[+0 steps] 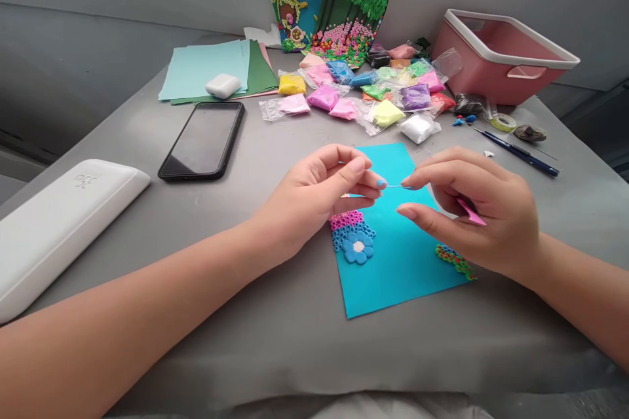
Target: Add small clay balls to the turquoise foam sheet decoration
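Note:
My left hand [314, 200] is above the sheet, its fingers closed around a small bit of blue clay [381, 183] at the fingertips. From there a thin pale strand [394, 186] stretches to the index fingertip of my right hand [496, 209], where a little blue also shows. The right thumb stands apart, while the curled fingers hold a pink plastic tool [474, 215], mostly hidden. Below lies a bright blue sheet [393, 281]. A blue clay flower [364, 256] with a white centre sits beside pink and blue rings [346, 219]; green, red and blue rings [455, 260] line the right edge.
Behind are clay packets [323, 97], two decorated pictures [351, 19] and a pink basket [491, 72]. A phone [204, 141], coloured paper [206, 65], a white case [223, 85] and a power bank [63, 229] lie left. Dark blue pen-like tools [521, 152] lie right.

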The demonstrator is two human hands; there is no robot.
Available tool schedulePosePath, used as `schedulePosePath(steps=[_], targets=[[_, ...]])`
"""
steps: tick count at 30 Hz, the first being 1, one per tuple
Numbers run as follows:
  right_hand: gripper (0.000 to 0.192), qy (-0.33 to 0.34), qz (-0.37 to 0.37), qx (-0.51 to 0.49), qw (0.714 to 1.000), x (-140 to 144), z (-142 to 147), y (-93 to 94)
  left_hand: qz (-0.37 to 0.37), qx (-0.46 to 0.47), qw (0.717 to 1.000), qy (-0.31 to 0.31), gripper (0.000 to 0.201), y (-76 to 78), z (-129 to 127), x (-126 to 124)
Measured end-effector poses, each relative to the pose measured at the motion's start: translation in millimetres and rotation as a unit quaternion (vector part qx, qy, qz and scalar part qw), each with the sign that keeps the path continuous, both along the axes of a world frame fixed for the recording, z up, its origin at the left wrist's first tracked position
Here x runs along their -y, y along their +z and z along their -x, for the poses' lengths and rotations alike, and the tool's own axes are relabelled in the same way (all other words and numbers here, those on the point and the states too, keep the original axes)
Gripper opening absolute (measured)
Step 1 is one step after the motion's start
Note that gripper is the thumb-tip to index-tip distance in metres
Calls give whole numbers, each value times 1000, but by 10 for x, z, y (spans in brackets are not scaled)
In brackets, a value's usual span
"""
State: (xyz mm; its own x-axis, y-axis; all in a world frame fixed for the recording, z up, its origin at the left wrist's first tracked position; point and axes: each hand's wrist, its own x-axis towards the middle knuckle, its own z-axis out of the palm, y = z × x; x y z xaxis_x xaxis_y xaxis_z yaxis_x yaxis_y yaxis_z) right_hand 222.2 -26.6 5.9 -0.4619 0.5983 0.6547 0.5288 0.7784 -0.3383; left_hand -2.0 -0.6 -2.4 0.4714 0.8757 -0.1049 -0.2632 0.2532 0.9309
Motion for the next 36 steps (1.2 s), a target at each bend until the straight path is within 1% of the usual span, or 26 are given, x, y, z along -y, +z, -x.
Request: schedulePosePath(steps=[5,10,14,17,19,21,24,29,33,36], targets=[[17,-2,-30,14,999,-6,11,-18,-23,9,999,-37,23,10,6,33],[17,32,-52,22,998,-4,5,11,-25,11,997,-68,25,45,-7,58],[15,51,-54,33,997,16,-10,43,-21,-10,998,-55,32,73,-14,57],[15,45,-73,35,996,32,-21,69,-14,-23,999,-39,36,64,-11,47],[20,31,-92,27,995,39,-21,80,-5,-15,999,-44,32,43,-5,41],[23,15,-101,14,995,45,-12,81,4,1,999,-54,23,20,1,39],[25,8,-99,-7,995,52,4,71,6,16,998,-60,14,8,6,42],[21,30,-73,-9,997,65,-1,70,-2,6,998,-56,20,33,1,39],[17,42,-51,5,998,72,-20,83,4,16,995,-100,19,40,-2,38],[23,46,-41,-1,998,81,-31,75,0,29,992,-124,17,40,-6,44]])
